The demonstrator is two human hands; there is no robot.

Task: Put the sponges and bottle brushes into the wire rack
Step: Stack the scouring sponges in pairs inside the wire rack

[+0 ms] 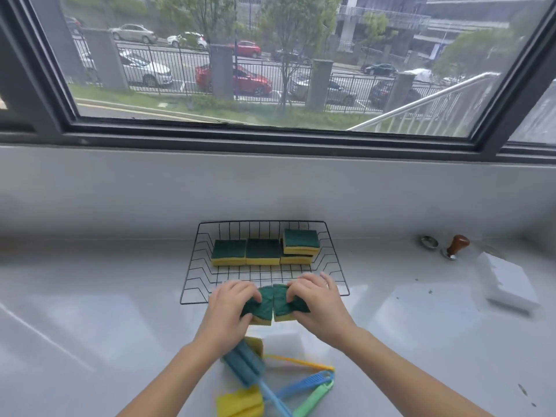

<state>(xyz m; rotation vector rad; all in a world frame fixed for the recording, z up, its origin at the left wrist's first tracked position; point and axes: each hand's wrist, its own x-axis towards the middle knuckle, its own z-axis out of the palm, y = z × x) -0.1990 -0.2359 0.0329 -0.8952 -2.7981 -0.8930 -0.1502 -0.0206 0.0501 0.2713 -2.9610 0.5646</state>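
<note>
Your left hand (pixel 230 303) and right hand (pixel 316 299) each pinch closed on one sponge (pixel 261 308), pair at rack (pixel 192 281) 6 o'clock rim. Sponges light, squashy: hold by sides. Brushes (pixel 249 368) on counter (pixel 90 311), 6 o'clock; take by stiff handles.

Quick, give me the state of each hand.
Left hand: closed on a green-and-yellow sponge.
Right hand: closed on a second sponge.
</note>
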